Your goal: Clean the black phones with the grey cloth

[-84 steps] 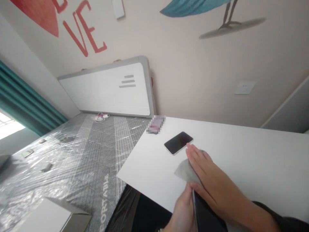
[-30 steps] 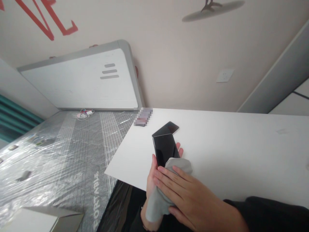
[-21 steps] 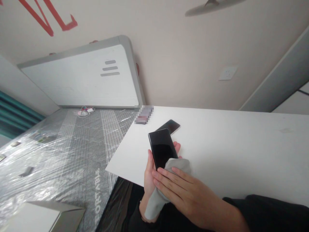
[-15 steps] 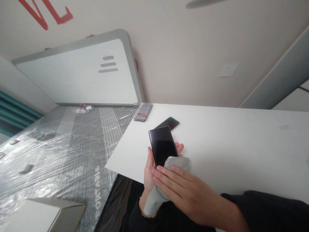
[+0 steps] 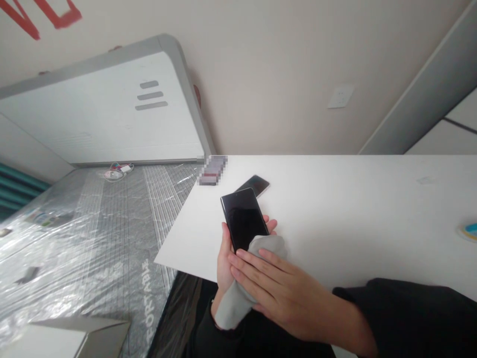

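A black smartphone (image 5: 244, 216) lies screen up in my left hand (image 5: 224, 261), thumb along its left edge and fingertips showing past its right edge. My right hand (image 5: 278, 293) presses a light grey cloth (image 5: 233, 306) onto the lower part of the screen, its fingers together and stretched across. The cloth spreads over the phone's lower end and hangs down over my left wrist. Behind the held phone, a second smartphone (image 5: 258, 186) rests on the white table (image 5: 357, 214), partly covered from view. The lower end of the held phone is hidden.
A pixelated flat item (image 5: 213, 170) sits at the table's far left corner. To the left is a plastic-covered mattress (image 5: 122, 238) with a cable bundle (image 5: 117, 171) and a white box (image 5: 63, 338). A blue and yellow object (image 5: 470, 230) shows at the right edge.
The view has shifted a little to the right, bringing the blue and yellow object in. Both hands, phone and cloth keep nearly the same arrangement.
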The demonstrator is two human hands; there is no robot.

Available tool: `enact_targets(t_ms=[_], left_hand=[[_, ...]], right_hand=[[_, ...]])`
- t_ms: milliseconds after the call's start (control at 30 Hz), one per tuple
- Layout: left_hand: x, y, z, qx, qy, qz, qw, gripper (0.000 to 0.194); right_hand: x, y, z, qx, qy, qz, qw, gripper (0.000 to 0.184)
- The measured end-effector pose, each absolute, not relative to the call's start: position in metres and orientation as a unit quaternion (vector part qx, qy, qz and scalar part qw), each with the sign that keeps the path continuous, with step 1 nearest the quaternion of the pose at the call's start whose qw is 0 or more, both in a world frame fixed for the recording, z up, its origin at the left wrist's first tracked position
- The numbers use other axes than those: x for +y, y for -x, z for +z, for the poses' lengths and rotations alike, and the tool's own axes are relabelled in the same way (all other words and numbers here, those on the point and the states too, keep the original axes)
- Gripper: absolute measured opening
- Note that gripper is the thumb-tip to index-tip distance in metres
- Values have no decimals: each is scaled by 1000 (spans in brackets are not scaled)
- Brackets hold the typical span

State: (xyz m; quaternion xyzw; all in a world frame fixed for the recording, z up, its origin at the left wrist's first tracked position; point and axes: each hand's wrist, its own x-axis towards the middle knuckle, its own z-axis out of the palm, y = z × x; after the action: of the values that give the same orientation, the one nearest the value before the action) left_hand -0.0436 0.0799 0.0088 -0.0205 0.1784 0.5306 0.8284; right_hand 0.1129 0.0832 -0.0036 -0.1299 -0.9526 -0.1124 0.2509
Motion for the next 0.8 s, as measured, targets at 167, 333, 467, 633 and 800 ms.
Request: enact_targets(t_ms=[167, 333, 467, 633, 800], left_hand=[[80, 38, 19, 202, 31, 539, 817, 83], [82, 39, 15, 193, -10, 539, 820, 82], [82, 39, 12, 196, -37, 544, 815, 80], [83, 35, 11, 218, -28, 555, 802, 85], [87, 36, 9, 209, -27, 570, 794, 82]], right_hand=[[83, -113, -7, -955, 124, -101, 249, 50], [80, -112, -12, -955, 130, -85, 251, 51], [79, -112, -11, -957, 139, -72, 245, 58], [78, -114, -8, -960, 133, -75, 233, 68], [74, -115, -12, -960, 143, -72, 230, 78]])
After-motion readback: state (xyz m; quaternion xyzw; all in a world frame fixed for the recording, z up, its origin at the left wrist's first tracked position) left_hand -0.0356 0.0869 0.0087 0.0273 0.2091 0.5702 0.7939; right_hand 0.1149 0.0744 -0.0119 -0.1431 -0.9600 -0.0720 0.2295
